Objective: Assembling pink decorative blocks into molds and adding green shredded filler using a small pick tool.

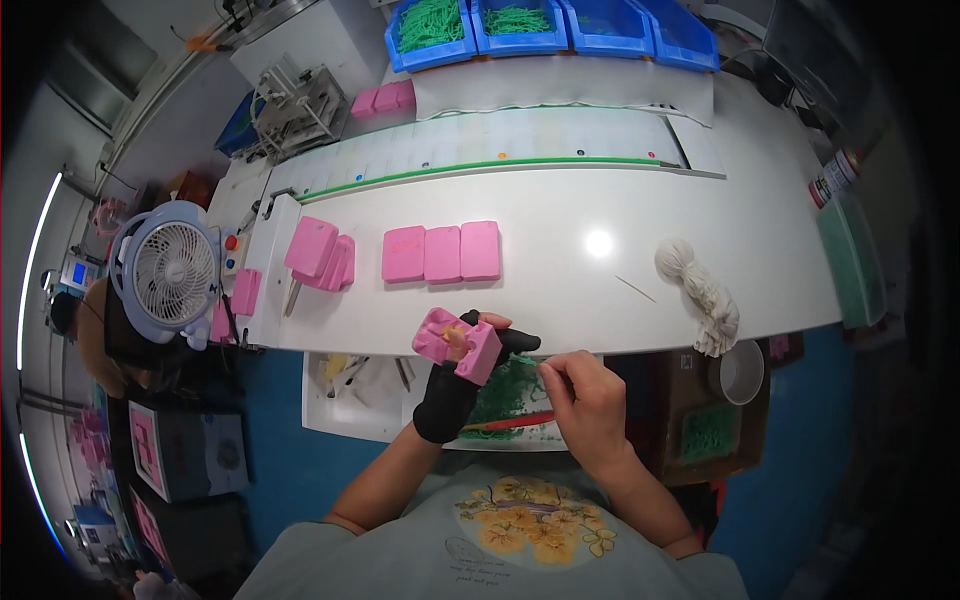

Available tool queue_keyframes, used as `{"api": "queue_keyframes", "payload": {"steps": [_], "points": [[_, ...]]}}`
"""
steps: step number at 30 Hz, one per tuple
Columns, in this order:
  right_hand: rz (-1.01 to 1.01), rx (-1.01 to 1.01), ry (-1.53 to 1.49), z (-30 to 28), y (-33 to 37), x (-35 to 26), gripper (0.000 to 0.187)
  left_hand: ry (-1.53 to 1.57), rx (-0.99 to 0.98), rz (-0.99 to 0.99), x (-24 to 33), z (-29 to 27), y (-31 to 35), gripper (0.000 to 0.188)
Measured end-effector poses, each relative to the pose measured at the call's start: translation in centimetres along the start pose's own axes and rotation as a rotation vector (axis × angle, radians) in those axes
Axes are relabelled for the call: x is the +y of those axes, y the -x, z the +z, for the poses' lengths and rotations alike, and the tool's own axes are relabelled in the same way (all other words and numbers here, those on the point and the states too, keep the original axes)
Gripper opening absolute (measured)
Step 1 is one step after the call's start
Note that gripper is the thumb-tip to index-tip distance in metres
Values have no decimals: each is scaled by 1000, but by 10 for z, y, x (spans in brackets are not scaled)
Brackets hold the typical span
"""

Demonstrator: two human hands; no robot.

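Note:
My left hand (446, 405), in a black glove that leaves some fingertips bare, is wrapped round a pink mould block (484, 360) with hollows in its face. A small yellowish shape sits in the hollow; whether it is a piece or a fingertip is unclear. Right of the block, apart from it, my bare right hand (590, 405) has thumb and forefinger pinched together; anything between them is too small to make out. Below both hands lies an open drawer with green scraps (512, 385) and a red slender tool (512, 423).
On the white table stand a row of pink blocks (442, 254), a pile of pink blocks (313, 248), a thin stick (635, 289) and a bundle of white cloth or yarn (705, 300). Blue bins (520, 40) line the back; a fan (172, 270) stands left, a tub (738, 374) right.

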State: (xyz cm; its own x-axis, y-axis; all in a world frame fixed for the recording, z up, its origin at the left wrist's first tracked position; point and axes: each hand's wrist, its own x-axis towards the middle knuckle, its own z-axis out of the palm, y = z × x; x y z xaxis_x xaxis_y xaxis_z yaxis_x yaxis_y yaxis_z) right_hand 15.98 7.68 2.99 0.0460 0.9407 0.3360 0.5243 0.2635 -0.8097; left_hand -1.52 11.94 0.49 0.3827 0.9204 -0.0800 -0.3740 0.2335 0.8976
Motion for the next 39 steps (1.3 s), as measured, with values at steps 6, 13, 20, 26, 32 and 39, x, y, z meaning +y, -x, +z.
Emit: {"api": "queue_keyframes", "payload": {"steps": [6, 13, 20, 26, 32, 39], "points": [[366, -154, -587, -2, 2, 13, 16, 41, 92, 109, 4, 1, -5, 37], [524, -212, -865, 0, 2, 16, 21, -25, -4, 132, 5, -1, 1, 39], [451, -208, -756, 3, 3, 19, 18, -60, -47, 73, 4, 1, 2, 80], [403, -182, -676, 4, 4, 22, 17, -92, -50, 73, 6, 4, 2, 81], [358, -161, -623, 3, 3, 21, 18, -64, -75, 57, 0, -2, 0, 79], [304, -102, -462, -1, 1, 10, 17, -106, -31, 80, 3, 3, 3, 79]]}}
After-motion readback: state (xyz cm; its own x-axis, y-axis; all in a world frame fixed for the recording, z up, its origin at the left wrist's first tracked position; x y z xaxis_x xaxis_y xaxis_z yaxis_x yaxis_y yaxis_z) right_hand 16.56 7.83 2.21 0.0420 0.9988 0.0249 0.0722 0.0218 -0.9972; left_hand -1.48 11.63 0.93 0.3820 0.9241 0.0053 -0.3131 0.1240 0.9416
